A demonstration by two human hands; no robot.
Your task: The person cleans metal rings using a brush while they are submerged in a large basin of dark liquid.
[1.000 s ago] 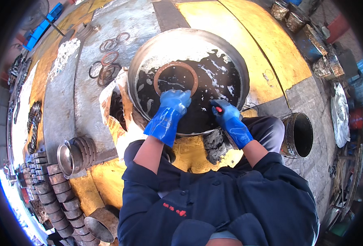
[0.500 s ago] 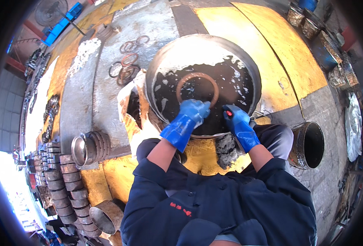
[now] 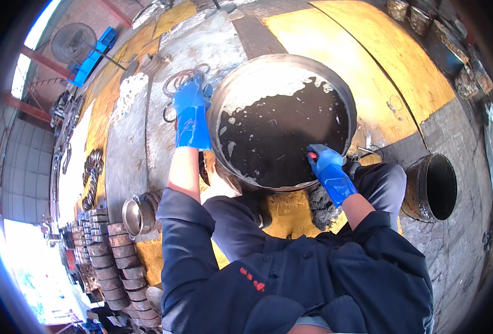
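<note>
A wide round metal basin (image 3: 229, 94) of dark, foamy liquid (image 3: 285, 133) stands on the floor in front of me. My left hand (image 3: 191, 108), in a blue glove, reaches out past the basin's left rim and lies over a pile of thin metal rings (image 3: 179, 78) on the floor; whether it grips one is hidden. My right hand (image 3: 327, 170), also in a blue glove, is at the near rim over the liquid, closed on a red-handled tool (image 3: 312, 156) whose working end is hidden.
A black bucket (image 3: 436, 186) stands at the right by my knee. Stacks of short metal cylinders (image 3: 110, 256) and a flanged metal part (image 3: 138, 214) sit at the lower left. Chains (image 3: 92, 170) lie further left, with a fan (image 3: 68, 40) behind.
My left hand has left the basin and swung out to the rings on the floor at the left. The large ring seen in the liquid is gone from view. My right hand stayed at the rim.
</note>
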